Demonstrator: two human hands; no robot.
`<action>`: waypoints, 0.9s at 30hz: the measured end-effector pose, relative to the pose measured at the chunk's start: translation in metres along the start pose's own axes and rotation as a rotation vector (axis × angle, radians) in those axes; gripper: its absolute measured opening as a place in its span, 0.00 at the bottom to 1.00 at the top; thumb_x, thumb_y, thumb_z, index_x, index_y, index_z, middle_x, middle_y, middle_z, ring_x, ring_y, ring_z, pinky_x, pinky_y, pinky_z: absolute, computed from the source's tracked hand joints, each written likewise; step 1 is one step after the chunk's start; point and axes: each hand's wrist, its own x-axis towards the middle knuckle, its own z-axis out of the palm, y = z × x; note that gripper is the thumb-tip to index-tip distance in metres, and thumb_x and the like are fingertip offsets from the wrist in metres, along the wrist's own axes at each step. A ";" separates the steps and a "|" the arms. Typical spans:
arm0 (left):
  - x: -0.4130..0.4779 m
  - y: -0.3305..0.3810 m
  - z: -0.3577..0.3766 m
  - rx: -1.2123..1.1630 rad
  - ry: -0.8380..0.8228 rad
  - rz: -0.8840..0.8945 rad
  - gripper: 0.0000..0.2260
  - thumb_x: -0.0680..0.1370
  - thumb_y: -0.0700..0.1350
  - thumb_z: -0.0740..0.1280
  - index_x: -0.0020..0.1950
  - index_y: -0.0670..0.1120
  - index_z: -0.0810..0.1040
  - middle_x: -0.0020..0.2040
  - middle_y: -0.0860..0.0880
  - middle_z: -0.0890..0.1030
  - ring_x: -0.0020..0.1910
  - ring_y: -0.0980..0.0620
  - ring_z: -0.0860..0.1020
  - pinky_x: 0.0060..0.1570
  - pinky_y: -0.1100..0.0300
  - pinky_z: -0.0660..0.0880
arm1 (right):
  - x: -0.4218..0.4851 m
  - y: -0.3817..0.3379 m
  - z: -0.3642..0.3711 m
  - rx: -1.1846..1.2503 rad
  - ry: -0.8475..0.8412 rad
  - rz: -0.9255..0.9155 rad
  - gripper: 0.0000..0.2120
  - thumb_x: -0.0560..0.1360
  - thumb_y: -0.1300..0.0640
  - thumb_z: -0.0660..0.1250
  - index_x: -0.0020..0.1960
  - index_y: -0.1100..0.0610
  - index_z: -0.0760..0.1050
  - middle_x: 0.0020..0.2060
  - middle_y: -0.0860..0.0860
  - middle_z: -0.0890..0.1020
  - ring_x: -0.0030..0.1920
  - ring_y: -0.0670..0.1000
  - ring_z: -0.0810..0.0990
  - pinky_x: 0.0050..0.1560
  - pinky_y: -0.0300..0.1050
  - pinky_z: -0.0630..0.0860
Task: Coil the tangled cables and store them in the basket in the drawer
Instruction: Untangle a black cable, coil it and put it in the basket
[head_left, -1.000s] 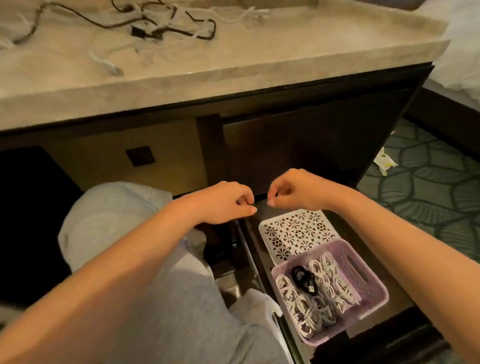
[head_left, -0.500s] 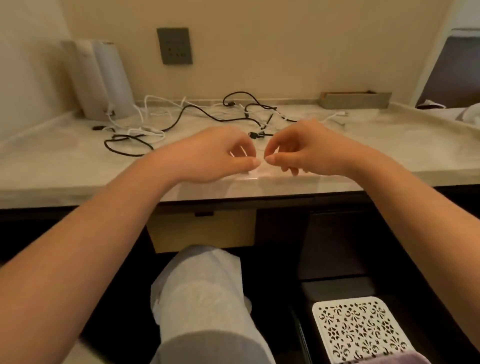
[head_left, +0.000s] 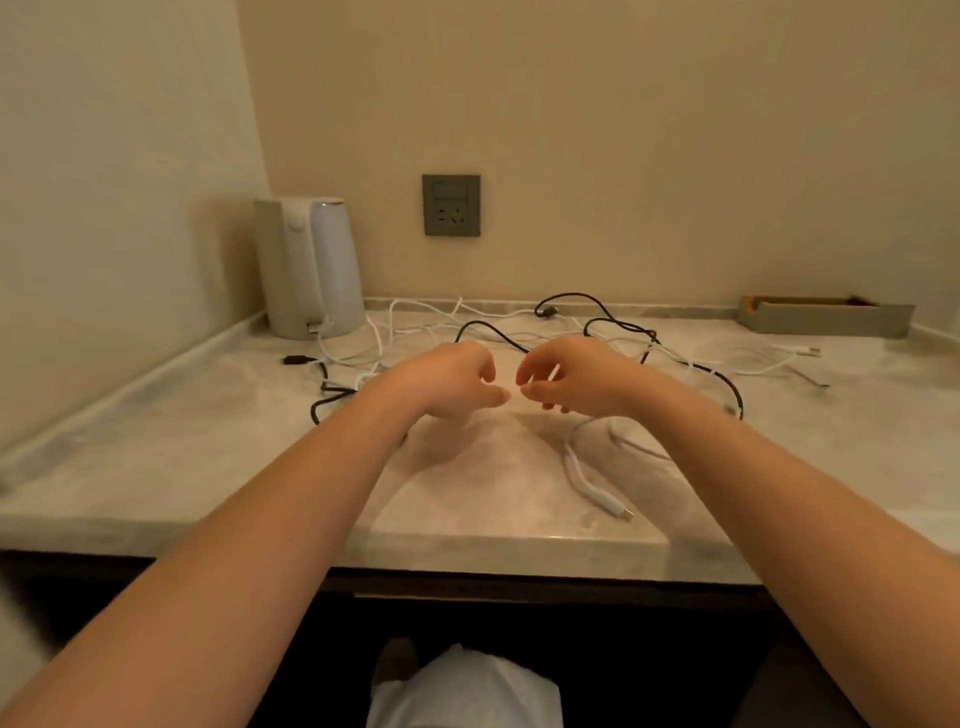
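Fingers (head_left: 497, 397) of left hand (head_left: 452, 382) and right hand (head_left: 571, 379) hang loosely curled and empty over the worktop (head_left: 467, 493), tangled cables (head_left: 548, 310) sprawling nine-to-three just beyond at twelve o'clock, white cable (head_left: 605, 499) at the right hand's five o'clock.

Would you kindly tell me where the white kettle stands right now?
In the head view, the white kettle stands in the back-left corner of the counter, left of the grey wall socket, tangled cables beside it.

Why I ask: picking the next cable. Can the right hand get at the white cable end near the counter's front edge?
Probably yes: the right hand hovers just beyond the white cable, which lies uncovered on the counter.
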 end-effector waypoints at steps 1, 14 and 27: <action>0.009 -0.007 0.001 -0.010 0.016 -0.027 0.20 0.80 0.52 0.63 0.68 0.43 0.71 0.65 0.46 0.74 0.62 0.48 0.74 0.56 0.59 0.69 | 0.008 0.000 0.003 -0.024 0.000 -0.003 0.07 0.77 0.57 0.65 0.52 0.56 0.79 0.42 0.51 0.81 0.41 0.51 0.79 0.44 0.44 0.75; 0.106 -0.061 0.014 -0.139 0.278 -0.243 0.06 0.76 0.42 0.64 0.39 0.43 0.72 0.49 0.40 0.80 0.50 0.41 0.78 0.42 0.56 0.71 | 0.110 0.023 0.023 -0.080 0.140 -0.026 0.15 0.79 0.60 0.60 0.65 0.60 0.73 0.62 0.56 0.76 0.62 0.54 0.73 0.58 0.40 0.66; 0.132 -0.070 0.005 -0.418 0.283 0.249 0.05 0.76 0.42 0.69 0.41 0.47 0.76 0.37 0.52 0.76 0.36 0.55 0.74 0.40 0.60 0.72 | 0.121 0.048 0.006 -0.216 0.498 -0.237 0.10 0.77 0.52 0.64 0.40 0.55 0.73 0.36 0.47 0.71 0.41 0.51 0.68 0.43 0.43 0.60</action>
